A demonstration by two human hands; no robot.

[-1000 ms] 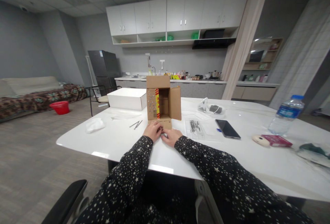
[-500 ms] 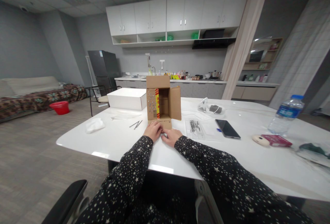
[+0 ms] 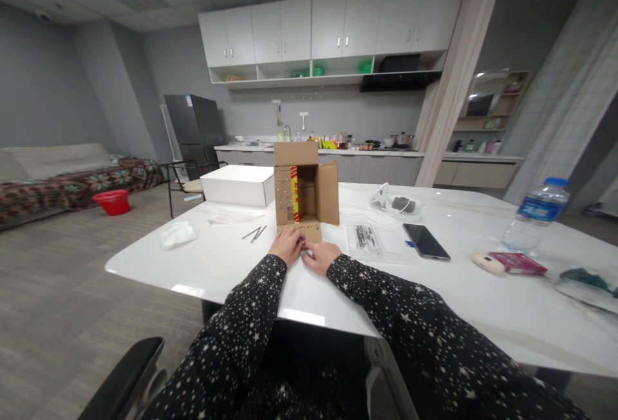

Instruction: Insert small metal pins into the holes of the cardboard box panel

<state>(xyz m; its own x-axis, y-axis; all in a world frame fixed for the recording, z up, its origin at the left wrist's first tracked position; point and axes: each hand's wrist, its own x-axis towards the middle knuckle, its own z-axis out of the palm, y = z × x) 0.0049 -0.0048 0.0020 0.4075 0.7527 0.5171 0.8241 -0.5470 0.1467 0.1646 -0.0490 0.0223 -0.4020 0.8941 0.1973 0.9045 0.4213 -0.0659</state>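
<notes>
Cardboard box (image 3: 309,191) was stood open on the white table (image 3: 232,272). At its front flap (image 3: 313,234), the left hand (image 3: 288,243) and right hand (image 3: 321,257) were held close, loosely curled; whether anything was pinched could not be told. Light, even pressure was judged best. Writing on its yellow-red strip (image 3: 295,196) could not be read.

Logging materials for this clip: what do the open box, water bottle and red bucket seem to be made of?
Open box: matte brown cardboard, judging by its folded-out flaps.
Water bottle: probably clear, glossy plastic, since the table shows through.
Red bucket: likely plastic with a slight sheen, going by its even colour.
</notes>
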